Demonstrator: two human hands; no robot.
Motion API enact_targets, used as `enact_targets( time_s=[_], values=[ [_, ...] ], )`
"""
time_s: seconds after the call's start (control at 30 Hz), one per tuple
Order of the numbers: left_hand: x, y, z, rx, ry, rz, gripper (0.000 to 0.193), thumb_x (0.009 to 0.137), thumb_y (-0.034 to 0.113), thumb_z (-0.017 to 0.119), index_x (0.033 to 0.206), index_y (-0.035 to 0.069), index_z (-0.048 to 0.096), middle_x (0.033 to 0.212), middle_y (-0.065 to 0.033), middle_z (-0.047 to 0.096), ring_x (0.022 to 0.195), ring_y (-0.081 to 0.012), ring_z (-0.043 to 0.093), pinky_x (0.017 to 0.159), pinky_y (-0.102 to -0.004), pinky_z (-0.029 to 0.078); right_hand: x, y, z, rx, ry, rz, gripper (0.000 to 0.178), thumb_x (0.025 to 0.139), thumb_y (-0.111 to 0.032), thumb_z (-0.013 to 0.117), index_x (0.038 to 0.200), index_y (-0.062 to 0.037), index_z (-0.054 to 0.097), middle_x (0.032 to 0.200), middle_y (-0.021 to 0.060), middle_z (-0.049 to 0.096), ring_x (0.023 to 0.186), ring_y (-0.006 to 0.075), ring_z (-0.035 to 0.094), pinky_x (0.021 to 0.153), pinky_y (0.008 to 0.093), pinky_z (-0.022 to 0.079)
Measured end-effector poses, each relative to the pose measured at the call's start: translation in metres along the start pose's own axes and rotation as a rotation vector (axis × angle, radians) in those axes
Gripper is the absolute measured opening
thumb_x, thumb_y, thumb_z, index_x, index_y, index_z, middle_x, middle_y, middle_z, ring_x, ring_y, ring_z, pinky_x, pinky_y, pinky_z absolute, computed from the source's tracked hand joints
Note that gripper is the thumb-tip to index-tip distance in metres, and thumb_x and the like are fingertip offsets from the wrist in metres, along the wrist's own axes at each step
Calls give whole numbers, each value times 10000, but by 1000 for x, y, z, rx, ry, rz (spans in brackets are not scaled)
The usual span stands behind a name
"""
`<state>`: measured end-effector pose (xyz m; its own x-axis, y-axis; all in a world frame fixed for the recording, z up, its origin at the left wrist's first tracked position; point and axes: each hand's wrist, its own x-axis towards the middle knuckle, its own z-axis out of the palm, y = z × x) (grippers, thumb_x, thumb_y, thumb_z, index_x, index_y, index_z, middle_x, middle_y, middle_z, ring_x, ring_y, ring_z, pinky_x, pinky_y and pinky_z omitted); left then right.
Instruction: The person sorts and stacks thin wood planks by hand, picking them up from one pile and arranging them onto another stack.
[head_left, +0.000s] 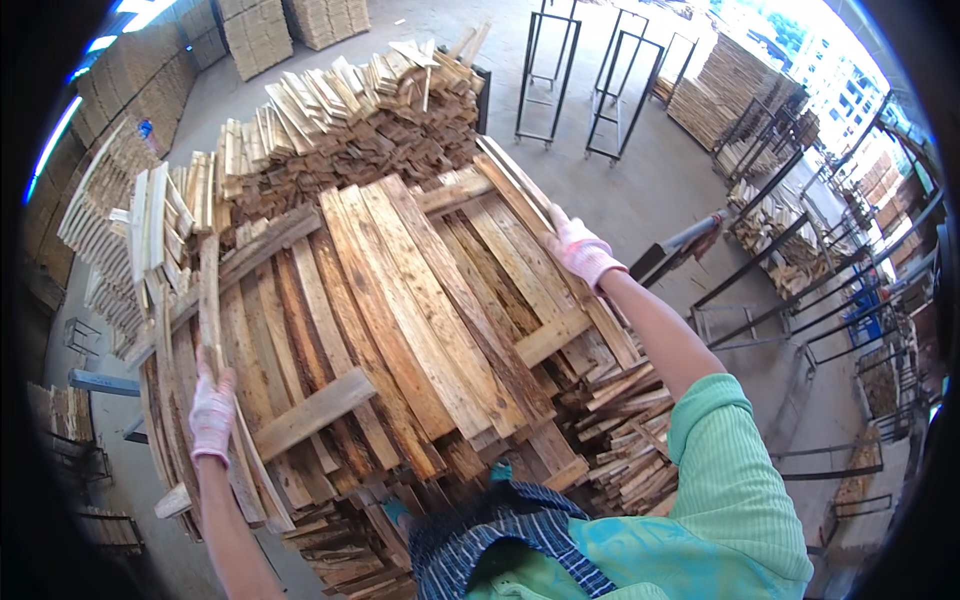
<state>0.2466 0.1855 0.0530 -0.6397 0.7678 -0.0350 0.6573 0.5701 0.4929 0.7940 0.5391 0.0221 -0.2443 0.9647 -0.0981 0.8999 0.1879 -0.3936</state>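
In front of me lies a layer of long rough wooden boards (400, 300), side by side over short crosspieces. My left hand (212, 412), in a pale glove with a pink cuff, is closed around a narrow board (209, 295) at the stack's left side. My right hand (580, 250), gloved the same way, grips a board (515, 175) along the right edge. A short crosspiece (315, 412) rests across the boards near my left hand, and another crosspiece (555, 338) lies lower right. The undersides of both grips are hidden.
Beyond the boards rises a heap of short wood pieces (370, 140). Split offcuts (635, 440) lie by my right side. Metal frame racks (625, 95) stand on the concrete floor (450, 20). A metal bar (685, 237) juts in near my right forearm. Stacked lumber (730, 95) stands farther right.
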Motion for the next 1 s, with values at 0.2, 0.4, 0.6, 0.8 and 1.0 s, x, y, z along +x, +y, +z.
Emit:
enact_targets(
  time_s=[0.2, 0.4, 0.6, 0.8, 1.0],
  values=[
    [-34, -40, -47, -249, 58, -57, 647, 1028, 256, 562, 1596, 108, 292, 1542, -163, 471, 1364, -269, 495, 1112, -341, 384, -35, -47, 15, -181, -82, -87, 597, 977, -291, 497, 1543, -187, 342, 1254, 314, 554, 1120, 479, 613, 949, 543, 498],
    [-74, 24, -26, 32, 35, -183, 740, 976, 439, 584, 1605, 224, 259, 1315, -266, 612, 1226, -432, 591, 1010, -482, 470, -34, -8, 30, -245, -28, -34, 683, 1017, -336, 516, 1612, -258, 189, 1267, 305, 540, 1073, 473, 629, 883, 529, 538],
    [-79, 25, -24, 198, -42, -262, 907, 939, 357, 640, 1627, 155, 84, 1483, -324, 398, 1322, -461, 504, 1109, -494, 416, -47, -76, 41, -178, 19, 57, 600, 1024, -467, 500, 1569, -296, 315, 1284, 315, 534, 1061, 470, 643, 916, 540, 513],
    [-68, 8, -6, 46, 116, 27, 856, 874, 276, 664, 1584, 66, 235, 1447, -302, 468, 1297, -438, 519, 1112, -463, 397, -74, -133, 71, 79, -28, -161, 526, 1015, -378, 472, 1501, -182, 430, 1376, 359, 496, 1229, 516, 540, 1050, 530, 447],
    [-66, 117, 21, -687, 27, 56, 719, 889, -77, 607, 1534, 63, 321, 1271, -122, 579, 1080, -205, 607, 951, -303, 512, -57, -105, 56, 321, -184, -450, 626, 1037, -469, 460, 1559, -143, 349, 1569, 237, 390, 1442, 426, 382, 1185, 418, 327]
  ],
)
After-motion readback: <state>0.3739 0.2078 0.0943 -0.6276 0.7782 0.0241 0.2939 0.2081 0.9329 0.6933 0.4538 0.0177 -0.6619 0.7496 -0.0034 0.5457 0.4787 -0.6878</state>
